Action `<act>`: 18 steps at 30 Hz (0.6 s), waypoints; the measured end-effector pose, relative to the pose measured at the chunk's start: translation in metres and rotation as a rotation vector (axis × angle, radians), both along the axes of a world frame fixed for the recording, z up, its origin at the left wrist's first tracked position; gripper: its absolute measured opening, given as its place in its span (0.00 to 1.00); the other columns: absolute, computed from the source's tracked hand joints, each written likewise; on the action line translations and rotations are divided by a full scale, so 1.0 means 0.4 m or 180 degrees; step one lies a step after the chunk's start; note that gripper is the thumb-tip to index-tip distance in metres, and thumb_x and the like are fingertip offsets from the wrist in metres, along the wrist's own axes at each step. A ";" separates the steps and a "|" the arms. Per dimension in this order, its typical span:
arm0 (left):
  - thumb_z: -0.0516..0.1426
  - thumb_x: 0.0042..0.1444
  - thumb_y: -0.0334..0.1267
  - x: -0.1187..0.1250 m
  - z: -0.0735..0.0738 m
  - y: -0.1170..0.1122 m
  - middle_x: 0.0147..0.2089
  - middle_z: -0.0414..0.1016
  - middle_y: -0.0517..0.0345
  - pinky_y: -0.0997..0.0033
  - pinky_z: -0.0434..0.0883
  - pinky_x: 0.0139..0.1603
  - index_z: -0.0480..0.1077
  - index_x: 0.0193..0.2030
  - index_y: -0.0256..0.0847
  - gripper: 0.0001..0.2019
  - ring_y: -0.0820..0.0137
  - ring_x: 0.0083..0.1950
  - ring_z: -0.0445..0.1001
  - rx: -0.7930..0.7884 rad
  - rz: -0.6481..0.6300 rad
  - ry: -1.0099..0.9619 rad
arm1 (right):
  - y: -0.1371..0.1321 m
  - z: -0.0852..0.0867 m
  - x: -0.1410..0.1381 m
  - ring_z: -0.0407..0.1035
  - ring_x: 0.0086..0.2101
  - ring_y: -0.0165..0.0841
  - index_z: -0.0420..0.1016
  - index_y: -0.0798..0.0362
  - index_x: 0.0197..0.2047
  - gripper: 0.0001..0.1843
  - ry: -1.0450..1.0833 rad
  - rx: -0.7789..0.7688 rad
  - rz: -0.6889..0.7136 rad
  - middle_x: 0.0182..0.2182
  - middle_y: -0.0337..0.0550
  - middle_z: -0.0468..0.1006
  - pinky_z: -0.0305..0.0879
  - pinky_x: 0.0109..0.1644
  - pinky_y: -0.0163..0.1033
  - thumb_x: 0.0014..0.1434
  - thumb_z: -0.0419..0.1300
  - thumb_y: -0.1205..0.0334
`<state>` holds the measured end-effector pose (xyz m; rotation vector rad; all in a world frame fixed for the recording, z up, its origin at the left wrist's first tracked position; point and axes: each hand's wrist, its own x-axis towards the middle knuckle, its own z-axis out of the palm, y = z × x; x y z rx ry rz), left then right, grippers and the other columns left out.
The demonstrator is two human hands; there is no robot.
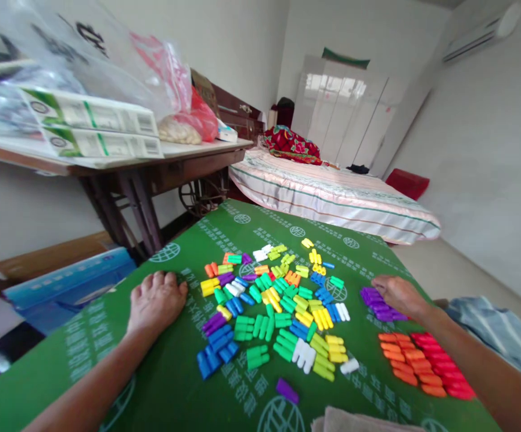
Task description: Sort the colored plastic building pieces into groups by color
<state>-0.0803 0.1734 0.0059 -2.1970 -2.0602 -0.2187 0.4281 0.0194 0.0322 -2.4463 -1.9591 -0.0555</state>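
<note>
My left hand (156, 300) lies flat on the green table, palm down, left of the loose pile and holding nothing. At the far right, my right hand (397, 294) has its fingers bent together over the far edge of a group of purple bullet-shaped plastic blocks (379, 306). Whether a block is between the fingertips is hidden. Nearer me, orange blocks (410, 363) and red blocks (442, 363) lie in neat columns, the red ones partly behind my right forearm. Between my hands spreads a mixed pile with green blocks (264, 327), blue blocks (217, 349), yellow blocks (322, 318) and white blocks (304, 356).
The green table board (170, 384) carries printed globes and lettering. One purple block (287, 390) and a greyish cloth (354, 420) lie near its front edge. Behind stand a bed (332, 189) and, at left, a side table (188, 159) with boxes (98, 126) and bags.
</note>
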 end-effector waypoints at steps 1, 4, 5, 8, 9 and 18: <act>0.37 0.61 0.48 -0.001 -0.004 0.000 0.54 0.66 0.36 0.51 0.60 0.56 0.66 0.49 0.31 0.26 0.49 0.59 0.60 0.0020 0.0015 0.0014 | 0.012 0.006 -0.025 0.70 0.34 0.32 0.74 0.50 0.28 0.13 0.0013 -0.0031 0.0190 0.30 0.41 0.77 0.59 0.38 0.33 0.58 0.51 0.70; 0.38 0.60 0.47 -0.005 -0.015 0.000 0.54 0.66 0.36 0.52 0.60 0.55 0.67 0.49 0.31 0.25 0.49 0.60 0.60 0.0098 0.0052 0.0064 | 0.058 0.025 -0.126 0.69 0.37 0.33 0.75 0.49 0.31 0.13 0.0080 -0.0051 0.0771 0.34 0.42 0.76 0.59 0.41 0.34 0.61 0.49 0.66; 0.38 0.60 0.46 -0.006 -0.018 -0.001 0.54 0.67 0.36 0.52 0.61 0.55 0.67 0.49 0.31 0.25 0.49 0.59 0.60 0.0131 0.0056 0.0073 | 0.075 0.032 -0.167 0.69 0.38 0.33 0.75 0.49 0.33 0.13 0.0120 -0.0022 0.0908 0.34 0.42 0.76 0.59 0.41 0.34 0.61 0.49 0.65; 0.39 0.59 0.46 -0.007 -0.020 -0.004 0.53 0.68 0.37 0.53 0.61 0.54 0.68 0.48 0.31 0.25 0.50 0.59 0.61 0.0196 0.0063 0.0082 | 0.137 0.053 -0.304 0.69 0.41 0.34 0.76 0.49 0.38 0.13 0.0276 0.0039 0.1233 0.38 0.42 0.76 0.60 0.44 0.34 0.61 0.50 0.64; 0.39 0.59 0.46 -0.007 -0.020 -0.005 0.53 0.68 0.37 0.53 0.61 0.54 0.68 0.48 0.31 0.25 0.50 0.58 0.62 0.0208 0.0068 0.0079 | 0.160 0.057 -0.350 0.69 0.42 0.34 0.76 0.50 0.38 0.13 0.0306 0.0025 0.1309 0.38 0.42 0.76 0.60 0.45 0.34 0.61 0.50 0.64; 0.41 0.60 0.45 -0.014 -0.030 -0.005 0.56 0.67 0.37 0.53 0.58 0.56 0.68 0.50 0.31 0.24 0.51 0.60 0.60 0.0269 0.0078 0.0015 | 0.405 -0.004 -0.643 0.65 0.49 0.38 0.78 0.53 0.42 0.13 0.0337 0.0049 0.1388 0.44 0.48 0.74 0.60 0.50 0.37 0.58 0.55 0.61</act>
